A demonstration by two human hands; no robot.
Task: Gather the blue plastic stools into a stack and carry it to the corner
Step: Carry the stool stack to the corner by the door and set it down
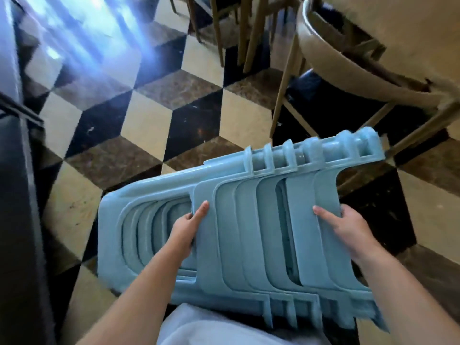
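Both arms reach forward: left hand (185, 226) and right hand (348, 224) each grip the sideways stack (249, 232) above the floor (149, 115).

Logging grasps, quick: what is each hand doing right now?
Left hand: closed on the stack of blue plastic stools, fingers hooked into a leg opening.
Right hand: closed on the stack's outermost leg panel.

bare forearms, no sleeves visible, white garment (199, 327) at the waist
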